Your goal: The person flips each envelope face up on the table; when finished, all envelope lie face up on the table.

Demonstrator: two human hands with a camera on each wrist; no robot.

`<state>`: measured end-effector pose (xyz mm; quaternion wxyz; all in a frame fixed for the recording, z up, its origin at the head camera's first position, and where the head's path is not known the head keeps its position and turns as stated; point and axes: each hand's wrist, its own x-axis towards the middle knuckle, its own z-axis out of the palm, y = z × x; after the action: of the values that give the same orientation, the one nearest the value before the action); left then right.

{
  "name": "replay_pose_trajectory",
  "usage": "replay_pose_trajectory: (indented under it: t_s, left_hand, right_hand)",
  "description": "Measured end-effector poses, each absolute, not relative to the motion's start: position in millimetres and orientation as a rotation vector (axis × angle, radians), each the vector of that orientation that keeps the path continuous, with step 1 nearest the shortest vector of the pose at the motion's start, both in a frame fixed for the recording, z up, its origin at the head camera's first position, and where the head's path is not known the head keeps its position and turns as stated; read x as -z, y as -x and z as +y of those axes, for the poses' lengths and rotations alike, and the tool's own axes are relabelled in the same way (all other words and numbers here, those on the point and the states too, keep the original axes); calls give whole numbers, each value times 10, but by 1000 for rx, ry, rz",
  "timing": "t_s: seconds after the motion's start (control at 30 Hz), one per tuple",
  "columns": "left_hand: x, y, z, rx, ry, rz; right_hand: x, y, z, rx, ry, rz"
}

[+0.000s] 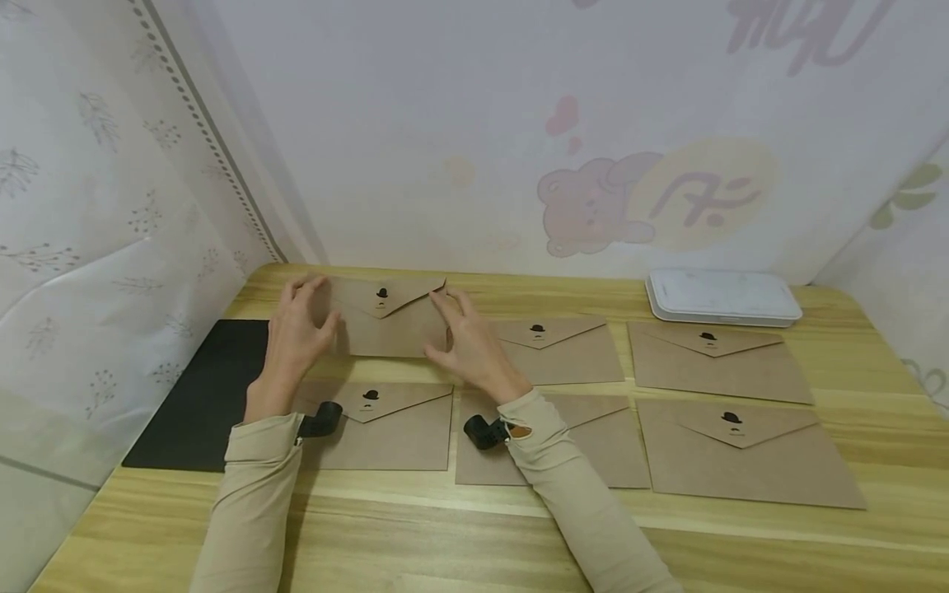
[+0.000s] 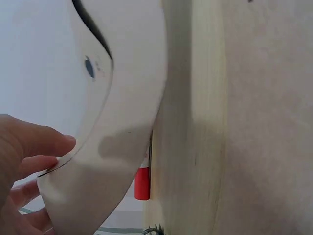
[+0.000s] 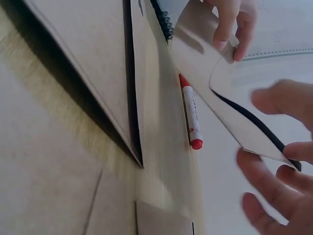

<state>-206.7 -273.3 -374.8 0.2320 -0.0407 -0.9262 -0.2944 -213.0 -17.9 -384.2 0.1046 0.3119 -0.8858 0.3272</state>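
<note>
A brown kraft-paper envelope with a hat-and-moustache print on its flap stands raised and bowed between both hands. At its left end, my left hand pinches the edge, thumb in front and fingers behind. My right hand holds its right end, fingertips at the corner beside the flap's dark gap. Behind the envelope lies a marker with red ends, hidden in the head view. Under my forearms are a matching envelope at left and another at centre, partly covered by the right sleeve.
More such envelopes lie in rows: one beyond the right hand, two at the right. A black flat rectangle lies at far left, partly under the left arm. A slim white case sits at the back near the wall sheet.
</note>
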Motion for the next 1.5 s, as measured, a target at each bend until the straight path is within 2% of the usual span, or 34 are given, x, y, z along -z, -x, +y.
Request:
replay_pose_trajectory:
  t_s: [0.57, 0.87, 1.27, 1.5]
  left_hand:
    - [3624, 2016, -2845, 844, 130, -2990]
    - [3674, 2031, -2843, 838, 143, -2928]
    - [3766, 2019, -2822, 779, -11, -2899]
    - [3802, 2034, -2803, 767, 27, -2963]
  right_hand:
    - [3852, 2131, -120, -922, -921, -2825]
    - [3863, 2117, -111, -861, -920, -2836]
    - [3876, 2076, -139, -781, -888, -2890]
    - [3899, 2073, -139, -772, -851, -2923]
